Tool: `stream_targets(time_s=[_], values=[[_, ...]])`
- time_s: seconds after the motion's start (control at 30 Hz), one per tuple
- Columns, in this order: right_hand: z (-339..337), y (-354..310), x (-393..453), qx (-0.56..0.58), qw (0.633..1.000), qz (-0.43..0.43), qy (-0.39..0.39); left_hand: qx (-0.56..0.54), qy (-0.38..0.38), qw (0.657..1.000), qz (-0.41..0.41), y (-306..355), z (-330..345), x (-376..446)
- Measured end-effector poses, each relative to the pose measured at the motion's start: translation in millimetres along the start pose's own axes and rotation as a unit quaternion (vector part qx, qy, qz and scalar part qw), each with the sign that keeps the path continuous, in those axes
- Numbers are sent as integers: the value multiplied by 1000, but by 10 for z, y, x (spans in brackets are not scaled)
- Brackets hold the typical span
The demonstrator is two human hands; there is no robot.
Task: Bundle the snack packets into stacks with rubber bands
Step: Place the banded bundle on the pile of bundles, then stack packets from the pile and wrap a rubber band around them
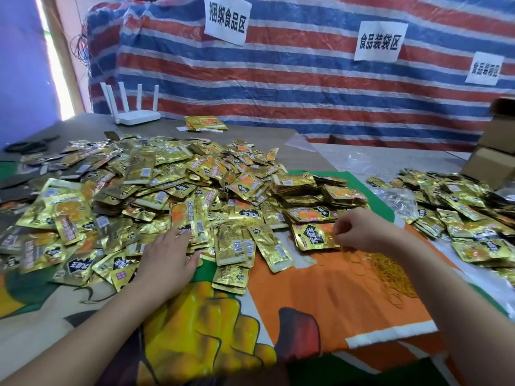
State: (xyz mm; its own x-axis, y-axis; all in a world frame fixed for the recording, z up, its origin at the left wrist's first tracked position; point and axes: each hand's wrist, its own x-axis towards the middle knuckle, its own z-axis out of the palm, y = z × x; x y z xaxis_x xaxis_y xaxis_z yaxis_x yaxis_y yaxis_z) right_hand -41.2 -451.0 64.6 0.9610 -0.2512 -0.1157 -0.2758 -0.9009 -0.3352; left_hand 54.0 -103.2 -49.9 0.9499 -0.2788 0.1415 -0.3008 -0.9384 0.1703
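Note:
A big heap of loose gold snack packets [156,185] covers the table's middle and left. My left hand [170,254] lies flat with straight fingers on the packets at the heap's front edge. My right hand [359,229] has its fingers curled and pinches the right edge of a small stack of packets [312,235] that lies face up. Several bundled stacks [315,190] lie behind that stack. A loose pile of yellow rubber bands [390,271] sits on the orange cloth just right of my right hand.
A second spread of packets [457,207] lies at the right, on clear plastic. Cardboard boxes [493,151] stand at the far right. A white router [136,115] and scissors [30,146] are at the back left. A striped tarp wall [278,79] closes the back.

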Motion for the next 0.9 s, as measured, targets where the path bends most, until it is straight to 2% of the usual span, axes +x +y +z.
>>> stream_targets(time_s=[0.1,0.17,0.2,0.27,0.33,0.4,0.47,0.57,0.67,0.9], values=[[235,-312,-117,109,991,-27,-71,-5,4,1000,4,-21,-5,-27],[502,-471,-164,122,986,-36,-108,-8,4,1000,7,-31,-10,-34],[644,-528,-173,93,988,-42,-119,-9,2,1000,9,-35,-15,-32],[874,-612,-192,-14,990,-73,-123,-11,-4,1000,11,-47,-23,-25],[967,-660,-202,-62,985,-94,-129,-13,-6,1000,13,-70,-21,-21],[931,-674,-188,-42,985,-93,-140,-15,-7,1000,16,-101,-10,-25],[824,-666,-154,36,985,-78,-148,-18,-6,1000,18,-123,5,-34],[652,-652,-112,121,983,-73,-114,-24,-4,999,23,-133,-7,-43],[611,-620,-85,117,986,-83,-80,-32,5,999,35,-156,-13,-86],[832,-545,-135,73,985,-93,-125,-62,27,996,52,-313,-38,-228]])
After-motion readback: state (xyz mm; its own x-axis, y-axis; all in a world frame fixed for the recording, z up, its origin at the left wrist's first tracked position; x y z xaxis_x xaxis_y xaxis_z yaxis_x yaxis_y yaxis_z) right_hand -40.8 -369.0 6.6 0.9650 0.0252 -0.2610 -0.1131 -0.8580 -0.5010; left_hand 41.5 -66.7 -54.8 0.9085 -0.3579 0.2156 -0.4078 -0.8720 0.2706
